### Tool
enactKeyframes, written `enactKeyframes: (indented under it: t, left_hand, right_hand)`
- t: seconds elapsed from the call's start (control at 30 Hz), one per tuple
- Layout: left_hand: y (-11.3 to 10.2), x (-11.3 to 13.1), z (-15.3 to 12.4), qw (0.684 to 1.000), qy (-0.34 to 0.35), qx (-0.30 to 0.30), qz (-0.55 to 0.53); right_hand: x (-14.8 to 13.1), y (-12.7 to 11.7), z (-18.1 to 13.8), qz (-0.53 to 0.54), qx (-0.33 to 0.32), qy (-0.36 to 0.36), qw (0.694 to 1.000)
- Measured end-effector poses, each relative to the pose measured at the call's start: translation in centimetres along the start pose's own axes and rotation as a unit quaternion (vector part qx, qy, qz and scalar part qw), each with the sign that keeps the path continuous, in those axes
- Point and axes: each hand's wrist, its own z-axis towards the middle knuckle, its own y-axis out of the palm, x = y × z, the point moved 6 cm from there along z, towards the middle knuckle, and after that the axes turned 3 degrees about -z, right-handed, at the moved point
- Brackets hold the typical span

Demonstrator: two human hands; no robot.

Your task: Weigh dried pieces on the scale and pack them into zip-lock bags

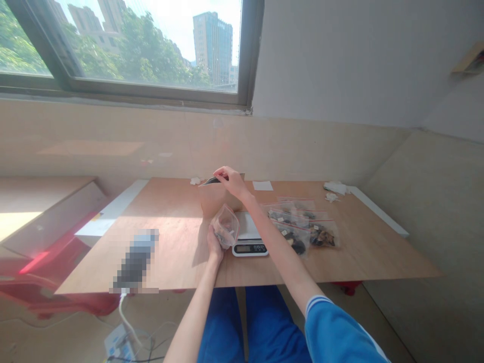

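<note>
The left hand [215, 243] was curled around a clear plastic bag [226, 227], just beside a white kitchen scale [249, 247]. The right hand [231, 181] reached farther out, pinching a thin dark piece [210, 180] over a tan bowl [214, 199]. More bags of dark bits [302, 229] lay off to the right.

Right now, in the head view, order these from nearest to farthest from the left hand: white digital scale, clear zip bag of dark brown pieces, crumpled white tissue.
1. White digital scale: just right of the left hand.
2. Clear zip bag of dark brown pieces: farther right.
3. Crumpled white tissue: far back right.
</note>
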Motion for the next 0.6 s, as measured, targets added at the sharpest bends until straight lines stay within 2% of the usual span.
enactKeyframes:
  t: [0.23, 0.33, 0.5, 0.6]
  left_hand:
    - [0.0, 0.2, -0.3, 1.000, 0.008, 0.002, -0.009]
    - [0.2, 0.2, -0.5, 1.000, -0.001, 0.003, -0.013]
    - [0.3, 0.6, -0.7, 1.000, 0.001, 0.011, -0.014]
    - [0.3, 0.8, -0.8, 1.000, 0.006, 0.013, -0.014]
  right_hand:
    - [-0.2, 0.1, -0.1, -0.040, -0.030, 0.011, 0.999]
    - [-0.5, 0.1, -0.3, -0.019, -0.044, 0.018, 0.999]
    - [-0.7, -0.8, -0.6, 0.081, 0.010, 0.032, 0.996]
    - [-0.8, -1.1, -0.8, 0.098, 0.022, 0.029, 0.995]
